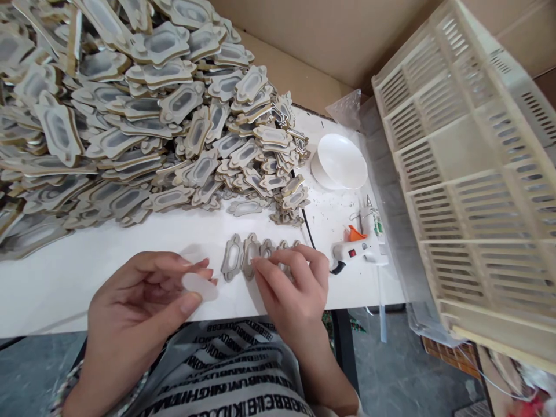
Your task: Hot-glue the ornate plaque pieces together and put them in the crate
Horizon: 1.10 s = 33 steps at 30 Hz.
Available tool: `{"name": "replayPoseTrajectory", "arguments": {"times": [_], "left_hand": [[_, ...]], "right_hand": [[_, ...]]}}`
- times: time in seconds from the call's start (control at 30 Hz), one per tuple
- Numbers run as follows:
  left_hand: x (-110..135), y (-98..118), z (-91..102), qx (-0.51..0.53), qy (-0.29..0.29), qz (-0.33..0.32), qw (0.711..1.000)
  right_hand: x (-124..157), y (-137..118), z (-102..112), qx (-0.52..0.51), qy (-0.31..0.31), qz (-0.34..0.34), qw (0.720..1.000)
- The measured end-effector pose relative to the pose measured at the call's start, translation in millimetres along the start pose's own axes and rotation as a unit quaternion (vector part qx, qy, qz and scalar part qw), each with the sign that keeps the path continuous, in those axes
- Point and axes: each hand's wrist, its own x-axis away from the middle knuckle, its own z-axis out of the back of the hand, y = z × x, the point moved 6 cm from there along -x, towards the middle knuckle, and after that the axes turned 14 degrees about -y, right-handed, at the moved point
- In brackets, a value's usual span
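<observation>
My left hand (143,301) pinches thin translucent oval pieces (200,287) between thumb and fingers, just above the white table. In front of it lies a short row of small ornate grey frames with oval openings. The leftmost frame (232,256) is uncovered by my hands. My right hand (295,284) is closed, its fingertips down on the second frame (249,250). Whatever sits between those fingertips is hidden. The fingers also partly cover the other frames in the row.
A large heap of similar frames (160,98) fills the back left. White bowls (341,162) stand at the back right. Nearer are a white glue gun (358,250) and an orange piece (356,233). A cream slatted plastic crate (464,168) rises on the right. A black cable (308,226) crosses the table (130,240).
</observation>
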Motion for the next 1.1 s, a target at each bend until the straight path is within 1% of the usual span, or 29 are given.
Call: {"name": "replayPoseTrajectory", "arguments": {"times": [0.17, 0.43, 0.57, 0.63, 0.73, 0.87, 0.97, 1.1], "left_hand": [[0, 1, -1.3, -0.001, -0.014, -0.018, 1.000], [0, 5, -2.8, -0.002, -0.011, -0.015, 1.000], [-1, 4, -3.5, 0.003, 0.000, 0.001, 1.000], [-1, 4, -3.6, 0.005, 0.009, 0.009, 1.000], [0, 3, -3.2, 0.015, 0.008, 0.017, 1.000], [1, -1, -1.7, 0.031, -0.006, 0.032, 0.999], [0, -4, -1.4, 0.034, -0.012, 0.041, 0.999], [0, -3, -1.7, 0.023, -0.002, 0.040, 0.999]], "right_hand": [[-1, 1, -2, -0.005, -0.035, 0.006, 0.999], [-2, 6, -8, -0.005, -0.107, 0.010, 0.994], [-4, 8, -9, -0.018, -0.131, 0.011, 0.991], [-5, 9, -6, -0.037, -0.123, 0.009, 0.992], [-4, 5, 3, -0.077, -0.080, 0.020, 0.994], [-4, -13, 12, -0.130, -0.034, 0.082, 0.988], [-5, -26, 13, -0.115, -0.015, 0.111, 0.987], [-5, -32, 10, -0.066, 0.005, 0.125, 0.990]]}}
